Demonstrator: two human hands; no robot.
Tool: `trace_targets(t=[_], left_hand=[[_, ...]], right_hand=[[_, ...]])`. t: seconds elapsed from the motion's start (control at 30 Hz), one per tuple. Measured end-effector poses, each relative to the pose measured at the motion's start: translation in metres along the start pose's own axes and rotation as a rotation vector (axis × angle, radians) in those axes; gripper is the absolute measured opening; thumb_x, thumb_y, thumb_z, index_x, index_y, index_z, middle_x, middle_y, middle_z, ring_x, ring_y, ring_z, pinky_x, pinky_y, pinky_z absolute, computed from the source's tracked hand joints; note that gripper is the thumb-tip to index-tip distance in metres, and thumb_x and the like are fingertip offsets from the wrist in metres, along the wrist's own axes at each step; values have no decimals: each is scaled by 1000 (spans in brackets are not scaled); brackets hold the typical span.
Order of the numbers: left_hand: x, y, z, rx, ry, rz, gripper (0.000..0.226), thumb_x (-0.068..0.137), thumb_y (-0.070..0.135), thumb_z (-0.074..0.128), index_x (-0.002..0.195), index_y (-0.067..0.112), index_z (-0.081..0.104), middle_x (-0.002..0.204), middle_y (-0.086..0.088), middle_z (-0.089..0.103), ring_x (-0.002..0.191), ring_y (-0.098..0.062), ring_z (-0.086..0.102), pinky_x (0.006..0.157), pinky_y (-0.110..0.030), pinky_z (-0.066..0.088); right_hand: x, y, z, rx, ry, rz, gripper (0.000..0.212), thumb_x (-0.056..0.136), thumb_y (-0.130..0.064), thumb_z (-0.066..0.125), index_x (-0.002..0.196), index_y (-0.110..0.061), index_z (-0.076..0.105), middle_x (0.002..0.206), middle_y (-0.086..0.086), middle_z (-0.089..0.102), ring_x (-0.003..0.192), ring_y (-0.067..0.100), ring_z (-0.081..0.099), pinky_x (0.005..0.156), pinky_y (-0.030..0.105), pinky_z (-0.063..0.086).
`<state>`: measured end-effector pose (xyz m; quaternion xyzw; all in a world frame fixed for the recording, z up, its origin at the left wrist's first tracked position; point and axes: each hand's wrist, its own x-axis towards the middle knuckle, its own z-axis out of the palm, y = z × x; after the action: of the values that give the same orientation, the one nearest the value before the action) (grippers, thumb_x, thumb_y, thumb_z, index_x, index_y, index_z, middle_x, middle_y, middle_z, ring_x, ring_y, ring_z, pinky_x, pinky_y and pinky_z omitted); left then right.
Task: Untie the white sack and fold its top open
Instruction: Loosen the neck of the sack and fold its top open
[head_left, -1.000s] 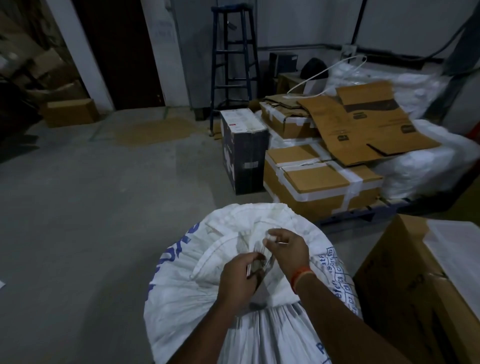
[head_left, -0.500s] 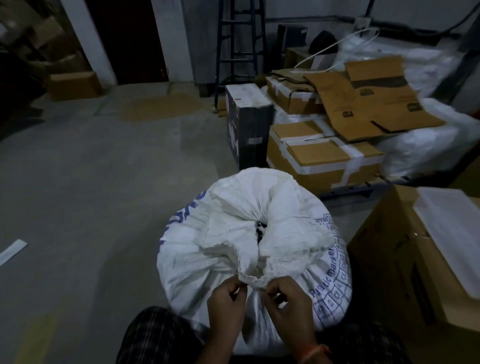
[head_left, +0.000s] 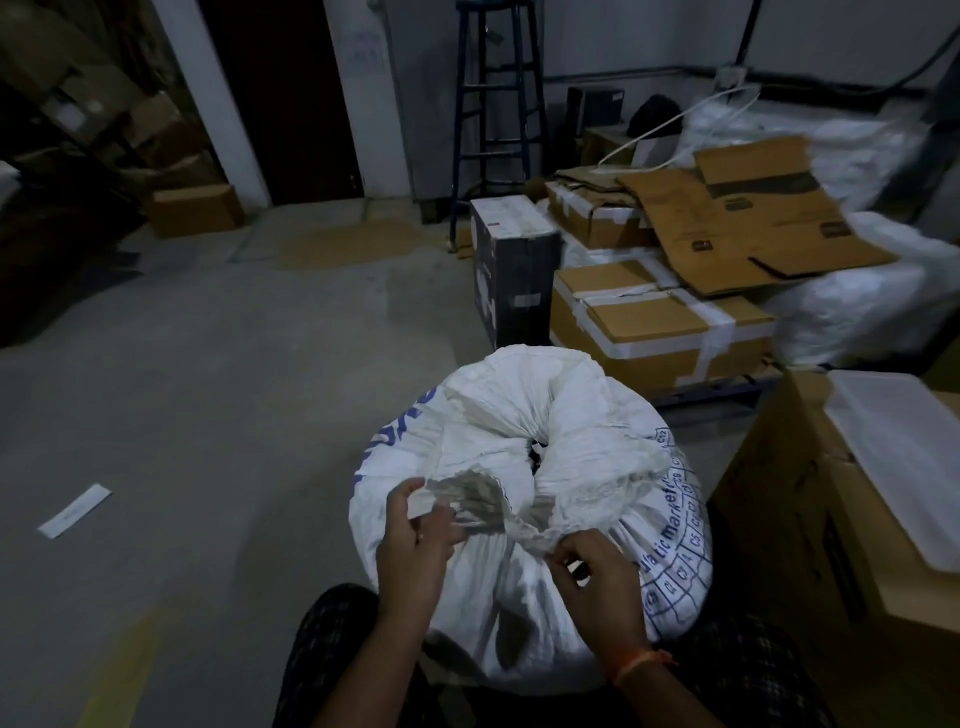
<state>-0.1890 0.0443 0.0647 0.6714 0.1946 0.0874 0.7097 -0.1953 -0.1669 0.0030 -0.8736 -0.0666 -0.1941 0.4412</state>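
Your bulging white woven plastic sack (head_left: 524, 525) with blue printing stands on the grey concrete floor (head_left: 208, 415) right in front of your knees, near the bottom centre of the view. No tie shows round its neck, so the untying looks done: the top is loose, with a small dark gap (head_left: 535, 452) at the centre where the mouth has begun to part. The folding is what remains. The cloth at the far side already lies rolled outward, but the near edge is crumpled and gathered.

Your left hand (head_left: 415, 540) pinches the frayed near edge of the sack's top between thumb and fingers, lifting a flap on the left. Your right hand (head_left: 592, 566) has its fingers curled round the bunched edge just to the right of it.

To the right stands a large brown cardboard carton (head_left: 810, 545) close beside the sack; farther off are taped brown boxes (head_left: 660, 322) on a pallet.
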Motion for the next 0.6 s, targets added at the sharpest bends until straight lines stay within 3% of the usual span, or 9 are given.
trace_targets(t=[0.1,0.2,0.27,0.33,0.43,0.5,0.6], left_hand=[[23,27,0,68,-132,-191,26,100,49,60,125,48,55,105,-13,77,87,-33,80,79,-41,63],[39,44,10,102,-265,-346,22,96,57,61,116,47,61,121,-9,71,102,-35,76,77,-39,66],[46,47,20,124,-312,-368,22,95,51,67,110,35,67,117,-7,72,101,-32,76,69,-34,65],[50,45,28,146,-334,-353,20,94,35,73,102,16,70,103,-10,74,85,-28,76,60,-30,62],[54,32,33,225,-312,-265,4,89,4,77,92,2,75,83,-17,73,58,-15,68,52,-21,56],[56,19,33,289,-277,-200,14,83,-2,79,97,-1,78,73,-13,73,48,-9,64,50,-18,51],[52,7,31,278,-253,-162,18,81,-1,81,98,4,79,77,-13,76,56,-11,66,58,-22,54]], right_hand=[[-2,2,1,-22,-15,-31,37,73,1,79,75,-29,58,78,-13,58,73,-2,58,58,15,50],[-4,5,1,-54,-47,-38,37,72,1,78,76,-29,58,80,-16,57,76,-4,57,61,10,47],[-5,7,1,-73,-60,-43,35,71,-1,78,76,-29,59,81,-17,57,76,-3,56,62,12,47],[-6,8,0,-78,-69,-47,33,72,-3,79,77,-29,58,81,-16,57,75,0,56,61,18,50],[-7,11,-3,-62,-77,-39,30,74,-7,77,78,-30,58,82,-16,56,76,0,56,61,22,51],[-7,12,-9,-43,-77,-38,24,77,-13,76,79,-30,58,84,-17,54,79,0,57,62,27,52],[-8,6,-23,-41,-5,-45,22,82,-26,75,76,-27,54,82,-14,54,82,5,57,65,32,50]])
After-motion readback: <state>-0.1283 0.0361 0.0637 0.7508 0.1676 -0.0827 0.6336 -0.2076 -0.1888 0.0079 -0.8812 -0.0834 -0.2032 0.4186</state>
